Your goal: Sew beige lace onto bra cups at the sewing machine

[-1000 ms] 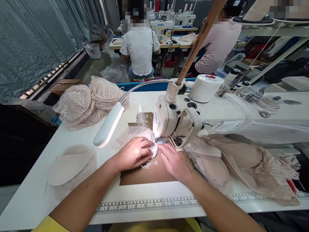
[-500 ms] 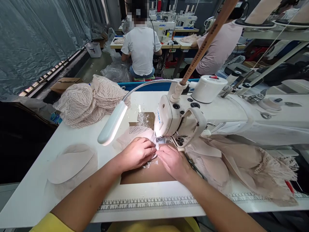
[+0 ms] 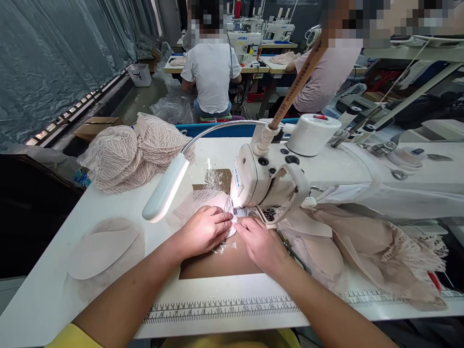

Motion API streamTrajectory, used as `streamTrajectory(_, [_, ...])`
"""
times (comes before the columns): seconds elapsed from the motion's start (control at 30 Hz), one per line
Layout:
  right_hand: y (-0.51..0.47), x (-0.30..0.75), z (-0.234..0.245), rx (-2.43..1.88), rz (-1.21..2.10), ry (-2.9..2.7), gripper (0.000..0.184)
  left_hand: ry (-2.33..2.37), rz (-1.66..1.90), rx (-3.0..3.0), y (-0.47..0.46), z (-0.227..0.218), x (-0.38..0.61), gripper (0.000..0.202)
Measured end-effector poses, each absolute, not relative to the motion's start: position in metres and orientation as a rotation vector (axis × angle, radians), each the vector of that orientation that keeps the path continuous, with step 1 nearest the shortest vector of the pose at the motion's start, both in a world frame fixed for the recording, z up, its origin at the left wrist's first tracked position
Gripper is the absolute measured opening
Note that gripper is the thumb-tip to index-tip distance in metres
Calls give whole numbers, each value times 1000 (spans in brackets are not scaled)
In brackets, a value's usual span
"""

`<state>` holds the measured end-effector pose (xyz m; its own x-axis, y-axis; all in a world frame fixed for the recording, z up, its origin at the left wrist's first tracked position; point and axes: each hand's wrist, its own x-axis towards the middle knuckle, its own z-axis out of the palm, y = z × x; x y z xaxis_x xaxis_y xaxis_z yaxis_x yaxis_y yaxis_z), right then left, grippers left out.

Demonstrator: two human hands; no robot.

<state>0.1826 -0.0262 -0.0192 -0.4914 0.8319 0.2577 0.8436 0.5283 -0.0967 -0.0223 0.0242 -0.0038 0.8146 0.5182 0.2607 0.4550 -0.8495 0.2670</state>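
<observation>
Under the needle of a white sewing machine [image 3: 250, 179] lies a pale pink lace piece [image 3: 213, 198]. My left hand [image 3: 208, 229] presses on the lace from the left, its fingers closed together at the edge beside the presser foot. From the right, my right hand [image 3: 261, 241] pinches the edge of the same piece, thumb and forefinger close to the needle. The fingertips of both hands nearly meet. Part of the lace is hidden beneath my left hand. A brown board with clear tape [image 3: 221, 266] shows below my hands.
A lamp [image 3: 166, 186] on a bent neck hangs left of the machine. Stacked lace cups [image 3: 134, 150] lie at the back left, pale oval pieces [image 3: 103, 253] at the left. Beige fabric pieces [image 3: 362, 241] and scissors [image 3: 293, 251] lie right. Two people [image 3: 212, 72] sit beyond the table.
My right thumb and fingers have shifted slightly at the lace edge. The view has moved a little; the left hand stays at the presser foot.
</observation>
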Motion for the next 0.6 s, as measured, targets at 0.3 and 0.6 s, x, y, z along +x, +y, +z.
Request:
streamTrajectory(0.3, [-21,184,-25,-1591,-106,-2350,42,719,450,2825,24,2,-25,28])
streamTrajectory(0.6, [-28,187,-15,-1386,0,-2490,39,651,449,2785,21,5,-25,27])
